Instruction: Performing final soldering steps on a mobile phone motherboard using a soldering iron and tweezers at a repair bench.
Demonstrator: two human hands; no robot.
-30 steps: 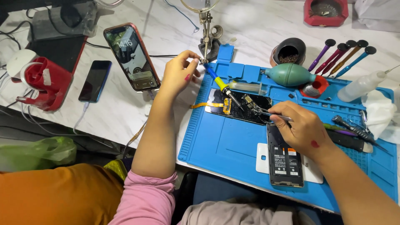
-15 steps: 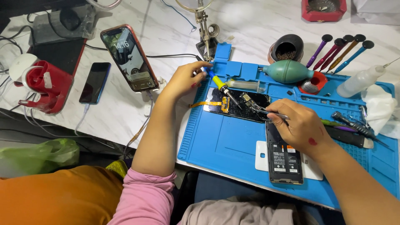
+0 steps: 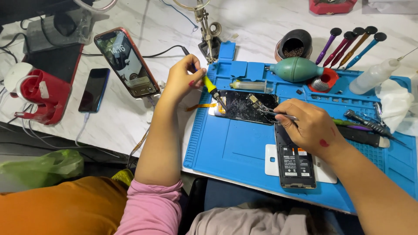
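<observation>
Centre frame, left hand grips a yellow-handled soldering iron angled down-right toward the cracked black phone board; right hand pinches steel tweezers there.

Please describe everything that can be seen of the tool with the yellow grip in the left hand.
The soldering iron is a slim tool with a blue upper handle, a yellow grip and a dark metal tip. The left hand holds it by the handle like a pen, tilted, tip pointing down and to the right. The tip reaches the left end of the cracked dark phone part on the blue mat, near an orange flex strip. Whether the tip touches it cannot be told.
</observation>
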